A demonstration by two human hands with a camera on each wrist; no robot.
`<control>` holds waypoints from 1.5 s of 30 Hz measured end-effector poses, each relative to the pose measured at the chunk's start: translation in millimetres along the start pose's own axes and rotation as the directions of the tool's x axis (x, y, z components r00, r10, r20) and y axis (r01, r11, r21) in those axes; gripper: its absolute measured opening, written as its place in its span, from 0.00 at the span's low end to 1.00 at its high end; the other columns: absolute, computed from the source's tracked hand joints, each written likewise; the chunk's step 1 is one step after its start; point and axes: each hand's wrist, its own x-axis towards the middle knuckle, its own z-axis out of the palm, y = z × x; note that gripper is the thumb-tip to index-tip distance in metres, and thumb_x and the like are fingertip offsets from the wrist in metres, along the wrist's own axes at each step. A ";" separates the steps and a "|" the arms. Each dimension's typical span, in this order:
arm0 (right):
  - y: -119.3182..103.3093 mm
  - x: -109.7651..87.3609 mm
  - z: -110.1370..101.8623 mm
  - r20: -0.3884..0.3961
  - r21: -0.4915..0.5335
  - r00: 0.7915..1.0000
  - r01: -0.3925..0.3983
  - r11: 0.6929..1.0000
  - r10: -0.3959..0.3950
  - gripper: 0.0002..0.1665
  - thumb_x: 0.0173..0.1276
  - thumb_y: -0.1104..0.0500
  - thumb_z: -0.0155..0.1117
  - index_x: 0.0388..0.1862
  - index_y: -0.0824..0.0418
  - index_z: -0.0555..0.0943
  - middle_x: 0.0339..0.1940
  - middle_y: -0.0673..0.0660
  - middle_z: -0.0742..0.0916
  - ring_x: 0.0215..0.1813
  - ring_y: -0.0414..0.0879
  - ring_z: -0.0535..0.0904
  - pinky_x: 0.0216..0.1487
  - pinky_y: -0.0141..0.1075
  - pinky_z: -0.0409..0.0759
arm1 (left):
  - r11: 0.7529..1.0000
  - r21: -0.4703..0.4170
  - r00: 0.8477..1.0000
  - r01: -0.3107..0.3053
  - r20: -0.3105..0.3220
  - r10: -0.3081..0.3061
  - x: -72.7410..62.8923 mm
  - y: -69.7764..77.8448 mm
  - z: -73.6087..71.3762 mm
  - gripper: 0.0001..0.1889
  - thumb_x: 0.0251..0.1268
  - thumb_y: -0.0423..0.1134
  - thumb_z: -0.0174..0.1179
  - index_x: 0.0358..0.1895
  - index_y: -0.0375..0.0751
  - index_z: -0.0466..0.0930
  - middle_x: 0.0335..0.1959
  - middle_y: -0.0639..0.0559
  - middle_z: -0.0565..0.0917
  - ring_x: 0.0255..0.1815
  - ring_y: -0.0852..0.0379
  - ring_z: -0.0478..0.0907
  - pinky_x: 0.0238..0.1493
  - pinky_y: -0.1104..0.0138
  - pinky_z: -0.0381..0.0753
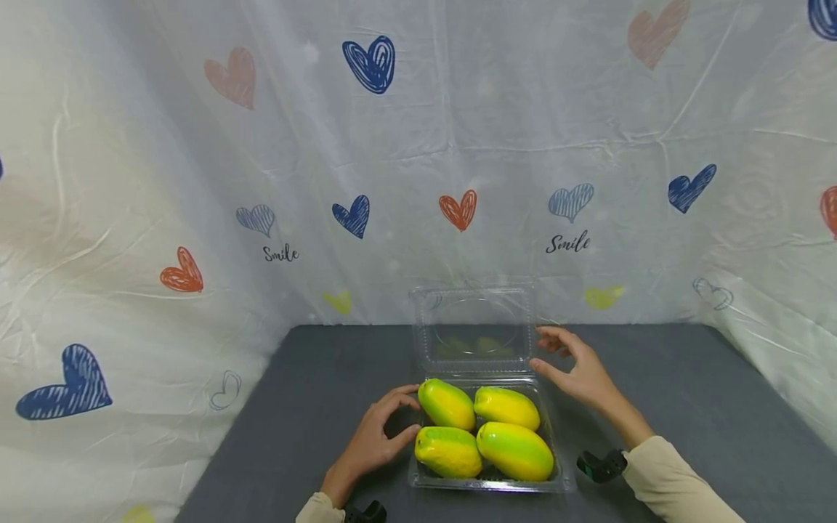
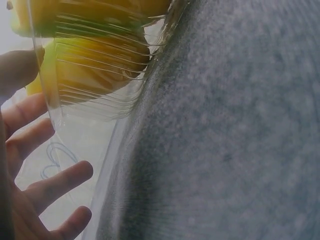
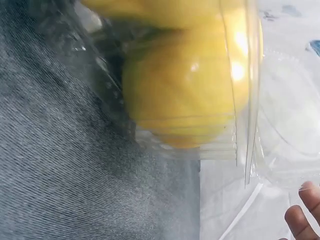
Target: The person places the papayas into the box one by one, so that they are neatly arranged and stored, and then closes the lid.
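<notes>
A clear plastic clamshell box [image 1: 492,485] stands on the table with its lid [image 1: 484,301] raised at the back. Several yellow-green, mango-like fruits [image 1: 515,450] fill its base in two rows. My left hand [image 1: 374,436] is at the box's left side, thumb and fingers spread and fingertips at the rim; the left wrist view shows the thumb [image 2: 20,72] by the edge. Beside the lid's right edge is my right hand [image 1: 580,370], fingers loosely bent. In the right wrist view its fingertips [image 3: 300,222] come close to the lid; whether they touch it I cannot tell.
A dark grey cloth [image 1: 314,392] covers the table. Behind it and on both sides hangs a pale curtain [image 1: 405,167] printed with hearts and "Smile". Dark bands [image 1: 601,465] sit on both wrists.
</notes>
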 end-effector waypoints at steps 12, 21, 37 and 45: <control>-6.1 -15.8 -3.4 -0.055 -0.014 0.994 0.097 0.995 -0.097 0.32 0.63 0.61 0.75 0.66 0.57 0.77 0.51 0.56 0.88 0.50 0.40 0.80 0.52 0.32 0.74 | 1.000 0.025 1.000 -0.008 0.013 0.007 1.0 -1.8 -1.2 0.13 0.70 0.47 0.65 0.54 0.57 0.79 0.71 0.58 0.76 0.72 0.45 0.73 0.62 0.27 0.66; -8.0 -29.7 -4.1 -0.066 -0.016 0.988 0.142 0.990 -0.143 0.31 0.60 0.63 0.76 0.63 0.58 0.78 0.51 0.55 0.88 0.49 0.41 0.80 0.51 0.36 0.76 | 1.000 0.019 1.000 0.021 0.016 -0.021 -0.7 1.2 0.0 0.12 0.70 0.48 0.65 0.53 0.57 0.79 0.71 0.60 0.76 0.72 0.45 0.73 0.63 0.26 0.64; -8.4 -56.1 -5.4 -0.013 -0.047 0.999 0.044 0.998 -0.044 0.26 0.61 0.60 0.77 0.58 0.54 0.80 0.50 0.52 0.86 0.48 0.40 0.79 0.48 0.46 0.82 | 0.999 0.006 0.999 0.045 0.014 -0.045 -0.5 3.5 -1.2 0.12 0.69 0.48 0.66 0.53 0.59 0.80 0.69 0.63 0.76 0.73 0.47 0.73 0.66 0.29 0.64; -2.6 -62.7 -0.9 -0.013 0.025 0.987 0.162 0.987 -0.161 0.24 0.60 0.70 0.73 0.53 0.51 0.82 0.55 0.52 0.87 0.53 0.29 0.77 0.47 0.40 0.80 | 0.997 0.026 0.997 0.078 0.006 -0.078 -0.3 2.7 -1.6 0.13 0.70 0.53 0.64 0.54 0.71 0.77 0.71 0.61 0.75 0.74 0.48 0.72 0.68 0.28 0.61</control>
